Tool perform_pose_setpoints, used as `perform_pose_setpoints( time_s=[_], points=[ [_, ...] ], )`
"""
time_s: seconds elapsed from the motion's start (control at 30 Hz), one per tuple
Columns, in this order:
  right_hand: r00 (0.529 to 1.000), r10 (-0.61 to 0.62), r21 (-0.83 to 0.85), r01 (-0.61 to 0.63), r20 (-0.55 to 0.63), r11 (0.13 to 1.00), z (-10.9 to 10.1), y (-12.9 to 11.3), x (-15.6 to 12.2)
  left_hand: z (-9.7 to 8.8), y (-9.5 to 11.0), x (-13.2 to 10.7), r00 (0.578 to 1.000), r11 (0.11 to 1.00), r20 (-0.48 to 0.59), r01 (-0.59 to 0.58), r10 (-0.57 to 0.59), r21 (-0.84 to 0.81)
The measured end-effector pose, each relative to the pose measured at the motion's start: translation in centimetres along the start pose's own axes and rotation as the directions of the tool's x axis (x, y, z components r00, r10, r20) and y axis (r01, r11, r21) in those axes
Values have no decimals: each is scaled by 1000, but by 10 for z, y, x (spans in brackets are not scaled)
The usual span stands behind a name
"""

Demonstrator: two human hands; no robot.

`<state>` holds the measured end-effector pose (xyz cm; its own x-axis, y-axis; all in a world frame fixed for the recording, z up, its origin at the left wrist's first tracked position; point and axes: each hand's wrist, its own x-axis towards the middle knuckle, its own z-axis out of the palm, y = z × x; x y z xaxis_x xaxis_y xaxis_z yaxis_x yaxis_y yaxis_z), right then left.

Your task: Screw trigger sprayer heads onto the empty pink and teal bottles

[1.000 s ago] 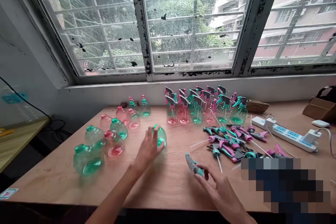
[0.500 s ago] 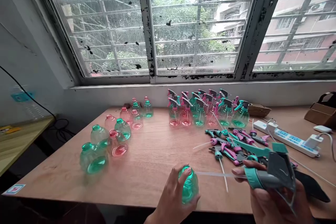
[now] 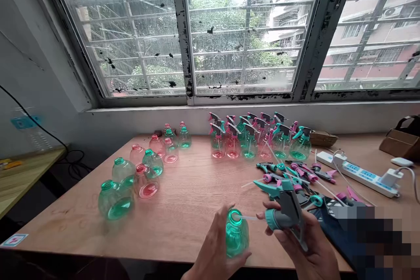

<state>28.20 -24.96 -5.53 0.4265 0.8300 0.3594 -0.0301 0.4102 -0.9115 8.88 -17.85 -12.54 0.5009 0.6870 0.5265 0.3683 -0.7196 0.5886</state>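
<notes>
Near the table's front edge my left hand (image 3: 215, 245) is closed around a clear green bottle (image 3: 238, 238), its open mouth tilted to the right. My right hand (image 3: 306, 243) grips a grey and teal spray head (image 3: 285, 212) just to the right of the bottle. From that spray head a thin clear tube (image 3: 247, 217) points left, its end in the bottle's mouth. The collar of the spray head is still apart from the bottle neck.
Open green and pink bottles (image 3: 116, 201) stand on the left of the table (image 3: 193, 188). Assembled spray bottles (image 3: 232, 142) are grouped at the back. Loose spray heads (image 3: 295, 173) lie piled at right, beside a white power strip (image 3: 361, 173). A pixelated patch covers the lower right.
My right hand has moved left with the spray head, and the tube has gone further into the bottle. The bottle has tipped a little to the right in my left hand.
</notes>
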Motion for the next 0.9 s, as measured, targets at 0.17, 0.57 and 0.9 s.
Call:
perform_pose_setpoints(
  time_s=[0.17,0.57,0.9],
  points=[
    [1000,15,18,-15,3,1000,1,5,2,-2,-8,-2,952,940,145,294,-271,-173],
    [995,99,31,-100,18,995,-20,68,34,-16,-23,-2,903,677,191,418,-386,-606],
    [897,285,189,-361,337,913,4,102,25,-30,-21,11,804,465,73,412,-590,-783]
  ],
)
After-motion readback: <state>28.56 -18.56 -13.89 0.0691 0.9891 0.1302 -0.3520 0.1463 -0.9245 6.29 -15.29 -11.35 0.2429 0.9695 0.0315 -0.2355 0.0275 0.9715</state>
